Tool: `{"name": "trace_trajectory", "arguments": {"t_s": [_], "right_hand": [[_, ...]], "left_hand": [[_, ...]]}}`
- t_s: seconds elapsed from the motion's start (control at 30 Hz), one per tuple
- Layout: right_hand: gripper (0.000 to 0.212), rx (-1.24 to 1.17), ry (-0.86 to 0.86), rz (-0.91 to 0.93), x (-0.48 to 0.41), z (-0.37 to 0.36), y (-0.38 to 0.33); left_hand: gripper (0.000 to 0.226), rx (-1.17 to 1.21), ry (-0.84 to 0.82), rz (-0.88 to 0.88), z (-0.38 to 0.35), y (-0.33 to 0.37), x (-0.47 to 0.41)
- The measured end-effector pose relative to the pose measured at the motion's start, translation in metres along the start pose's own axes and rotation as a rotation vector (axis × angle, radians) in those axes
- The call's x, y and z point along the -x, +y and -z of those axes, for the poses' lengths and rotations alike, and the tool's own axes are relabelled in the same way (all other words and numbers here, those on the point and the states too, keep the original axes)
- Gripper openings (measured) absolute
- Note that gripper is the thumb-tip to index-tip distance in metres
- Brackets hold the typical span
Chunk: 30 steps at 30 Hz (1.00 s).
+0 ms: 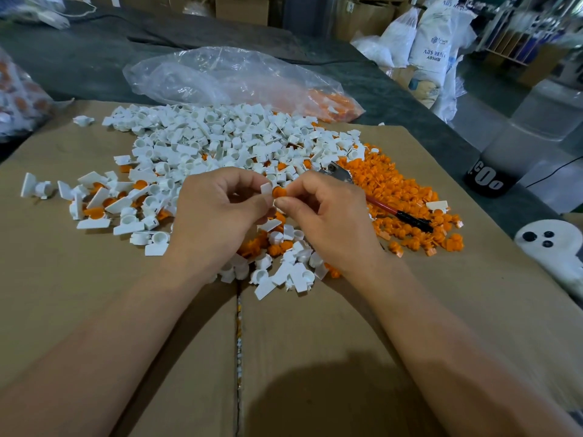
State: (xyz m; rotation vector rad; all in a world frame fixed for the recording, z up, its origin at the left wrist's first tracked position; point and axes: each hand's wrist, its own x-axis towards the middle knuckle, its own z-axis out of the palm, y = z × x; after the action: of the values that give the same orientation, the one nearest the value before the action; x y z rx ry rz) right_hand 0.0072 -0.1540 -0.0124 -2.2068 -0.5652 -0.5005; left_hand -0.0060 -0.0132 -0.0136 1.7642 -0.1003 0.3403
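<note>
I take the red-handled pliers [378, 201] as my mark. Just left of their metal head, above the cardboard [94, 294], my two hands meet. My left hand [217, 209] pinches a white piece [266, 188] between thumb and forefinger, with its flat tab standing up and tilted a little away from me. My right hand [328, 222] pinches an orange cap [279, 192] between thumb and fingertip, the other fingers curled under.

The cap lies directly right of the white piece and touches it, so the line that matters runs sideways, from hand to hand. I judge the coming move to be a short push of the cap leftward into the white piece's socket, with the left hand bracing against it. I cannot tell whether the cap is already partly seated, because the fingertips hide the joint.

The right hand is the one nearer the pliers and the orange pile [400, 197] around them. The white pile [205, 143] spreads left of and behind the pliers' head, with a clear bag [227, 77] farther back.
</note>
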Motion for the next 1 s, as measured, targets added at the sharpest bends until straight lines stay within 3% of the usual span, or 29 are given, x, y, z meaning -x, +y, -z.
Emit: {"name": "trace_trajectory", "arguments": {"t_s": [0.07,0.2,0.37,0.63,0.77,1.0], "right_hand": [[0.012,-0.047,0.013,-0.002,-0.001,0.002,0.002],[0.037,-0.264,-0.076,-0.120,0.001,0.003,0.003],[0.032,-0.372,-0.084,-0.126,0.001,0.002,0.004],[0.039,-0.461,-0.107,-0.117,0.000,0.004,0.006],[0.039,-0.515,-0.114,-0.026,0.002,0.004,0.006],[0.041,-0.381,-0.043,0.084,0.001,0.001,0.011]], "left_hand": [[0.023,0.052,-0.019,0.027,0.001,0.002,0.000],[0.020,0.135,-0.067,0.098,0.003,0.005,-0.001],[0.014,0.231,-0.104,0.163,0.005,0.006,-0.001],[0.010,0.340,-0.116,0.289,0.004,0.004,-0.005],[0.016,0.363,-0.122,0.313,0.008,0.005,-0.006],[0.023,0.388,-0.215,0.394,0.010,0.007,-0.008]]}}
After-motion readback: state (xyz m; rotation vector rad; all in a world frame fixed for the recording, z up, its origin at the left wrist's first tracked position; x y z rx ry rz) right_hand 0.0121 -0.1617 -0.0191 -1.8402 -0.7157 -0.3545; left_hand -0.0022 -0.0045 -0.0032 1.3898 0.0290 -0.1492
